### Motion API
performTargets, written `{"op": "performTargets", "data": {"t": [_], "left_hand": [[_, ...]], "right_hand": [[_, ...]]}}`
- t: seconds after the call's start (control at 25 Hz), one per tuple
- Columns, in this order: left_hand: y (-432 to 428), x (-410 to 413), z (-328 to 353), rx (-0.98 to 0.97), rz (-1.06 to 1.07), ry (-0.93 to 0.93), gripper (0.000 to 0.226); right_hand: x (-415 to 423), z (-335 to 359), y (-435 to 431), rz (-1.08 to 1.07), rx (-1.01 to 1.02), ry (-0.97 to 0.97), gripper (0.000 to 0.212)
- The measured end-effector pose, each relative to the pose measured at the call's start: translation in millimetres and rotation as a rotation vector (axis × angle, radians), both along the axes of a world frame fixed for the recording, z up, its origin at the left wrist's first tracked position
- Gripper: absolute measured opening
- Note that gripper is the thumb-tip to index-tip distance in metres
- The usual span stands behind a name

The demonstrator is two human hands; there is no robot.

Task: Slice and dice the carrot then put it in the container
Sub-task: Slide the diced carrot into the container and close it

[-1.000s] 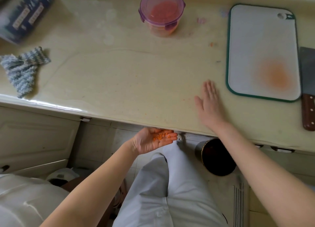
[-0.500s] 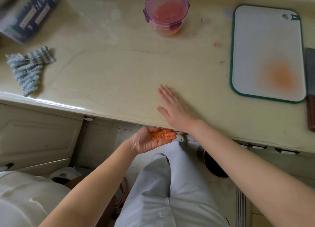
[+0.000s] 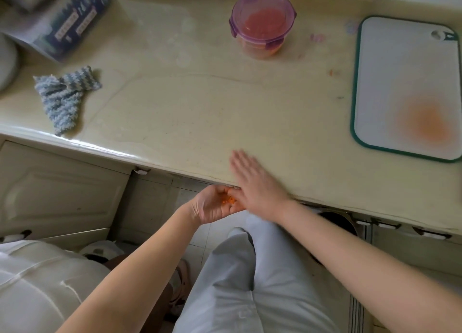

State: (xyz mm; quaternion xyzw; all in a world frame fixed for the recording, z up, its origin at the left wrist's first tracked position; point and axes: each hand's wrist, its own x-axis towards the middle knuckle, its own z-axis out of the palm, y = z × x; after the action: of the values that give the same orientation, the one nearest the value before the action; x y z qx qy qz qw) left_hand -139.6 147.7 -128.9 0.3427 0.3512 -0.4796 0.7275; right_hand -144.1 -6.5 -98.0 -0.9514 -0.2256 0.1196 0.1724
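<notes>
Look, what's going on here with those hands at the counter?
A person is cleaning up after chopping. The right hand lies flat at the countertop edge, blurred as if brushing toward the left hand, cupped just below the edge with carrot bits in its palm. The lidded container at the back looks filled with orange, and the cutting board bears only an orange stain.

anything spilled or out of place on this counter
Only minor mess: a stray orange crumb lies on the counter beside the cutting board, which carries an orange stain. Carrot bits sit in the cupped left hand.
</notes>
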Motion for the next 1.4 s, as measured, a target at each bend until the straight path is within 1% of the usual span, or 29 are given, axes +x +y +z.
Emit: {"op": "performTargets", "data": {"t": [0.08, 0.12, 0.16, 0.2, 0.28, 0.32, 0.36, 0.4, 0.44, 0.48, 0.52, 0.56, 0.6, 0.64, 0.68, 0.72, 0.76, 0.8, 0.96, 1.12, 1.16, 1.2, 1.24, 1.32, 1.36, 1.4], "left_hand": [[1.1, -0.1, 2.3, -0.028, -0.055, -0.007, 0.035], [1.6, 0.0, 2.1, -0.031, -0.075, 0.005, 0.037], [0.8, 0.8, 2.9, -0.034, -0.073, 0.007, 0.037], [0.2, 1.2, 0.2, -0.025, -0.052, 0.001, 0.037], [-0.4, 1.7, -2.1, -0.039, -0.005, 0.049, 0.041], [-1.5, 1.6, -0.7, -0.052, 0.003, 0.073, 0.043], [-2.9, 2.0, -1.8, -0.054, 0.003, 0.086, 0.044], [-4.8, 1.7, 0.3, -0.057, -0.008, 0.085, 0.044], [-6.7, 0.4, 0.4, -0.052, -0.014, 0.078, 0.043], [-10.7, -0.1, 2.5, -0.066, -0.029, 0.063, 0.041], [-14.0, 0.5, 2.0, -0.057, -0.047, 0.055, 0.039], [-18.5, 0.3, 3.5, -0.067, -0.090, 0.048, 0.039], [-22.5, -1.1, 5.5, -0.073, -0.134, 0.040, 0.041], [-26.1, -1.9, 8.1, -0.088, -0.149, 0.034, 0.045], [-27.2, -1.8, 8.4, -0.092, -0.124, 0.025, 0.047], [-26.9, -1.3, 7.7, -0.095, -0.089, 0.025, 0.045], [-24.5, -0.7, 5.8, -0.081, -0.056, 0.045, 0.043], [-21.1, 0.3, 5.0, -0.065, -0.036, 0.072, 0.041], [0.4, 7.4, 5.5, -0.049, -0.035, 0.093, 0.043], [25.0, 10.9, 5.2, -0.047, 0.025, 0.089, 0.042], [30.5, 11.7, 4.2, -0.061, 0.038, 0.092, 0.042], [34.4, 12.8, 5.2, -0.064, 0.051, 0.099, 0.041], [37.8, 13.5, 7.1, -0.058, 0.060, 0.098, 0.040], [41.1, 14.9, 9.9, -0.030, 0.052, 0.061, 0.037], [41.6, 15.4, 11.5, -0.024, 0.043, 0.040, 0.035], [41.7, 15.5, 11.7, -0.023, 0.048, 0.054, 0.036]], "right_hand": [[-41.2, 1.5, 6.5, 0.261, 0.134, 0.083, 0.064], [-52.2, 4.2, 2.6, 0.367, 0.166, 0.129, 0.060], [-48.3, 5.1, -4.7, 0.367, 0.222, 0.117, 0.056], [-35.8, 4.6, -13.0, 0.268, 0.239, 0.034, 0.053], [-4.9, 3.2, -38.1, -0.108, 0.184, -0.045, 0.055], [9.0, 1.2, -56.3, -0.278, 0.154, -0.053, 0.060], [16.2, 0.7, -70.7, -0.411, 0.086, 0.019, 0.064], [15.3, -1.2, -76.0, -0.463, -0.020, 0.076, 0.067], [4.5, -0.5, -70.9, -0.462, -0.088, 0.063, 0.069], [-14.3, -2.3, -59.0, -0.349, -0.072, 0.031, 0.071], [-37.3, -1.3, -40.9, -0.177, 0.042, 0.023, 0.071], [-61.4, 0.9, -26.1, -0.010, 0.140, 0.091, 0.067], [-78.0, 4.6, -20.1, 0.127, 0.162, 0.163, 0.063], [-80.0, 9.1, -19.2, 0.177, 0.201, 0.177, 0.060], [-69.7, 11.7, -21.8, 0.127, 0.243, 0.160, 0.058], [-54.4, 13.2, -24.3, 0.022, 0.271, 0.123, 0.058], [-36.6, 14.2, -27.1, -0.093, 0.248, 0.076, 0.057], [-15.5, 17.3, -30.6, -0.163, 0.210, 0.054, 0.057], [64.2, 14.8, -25.7, -0.188, 0.040, 0.088, 0.062], [110.7, 8.7, 19.4, -0.192, -0.067, 0.114, 0.067], [109.2, 4.4, 29.3, -0.161, -0.094, 0.093, 0.067], [99.3, 0.6, 34.2, -0.077, -0.075, 0.060, 0.066], [81.5, -0.7, 36.2, 0.068, -0.005, 0.027, 0.065], [33.8, 1.5, 34.4, 0.437, 0.096, -0.029, 0.060], [29.6, 1.4, 28.3, 0.513, 0.149, -0.037, 0.056], [41.3, 2.1, 25.5, 0.495, 0.177, -0.049, 0.055]]}}
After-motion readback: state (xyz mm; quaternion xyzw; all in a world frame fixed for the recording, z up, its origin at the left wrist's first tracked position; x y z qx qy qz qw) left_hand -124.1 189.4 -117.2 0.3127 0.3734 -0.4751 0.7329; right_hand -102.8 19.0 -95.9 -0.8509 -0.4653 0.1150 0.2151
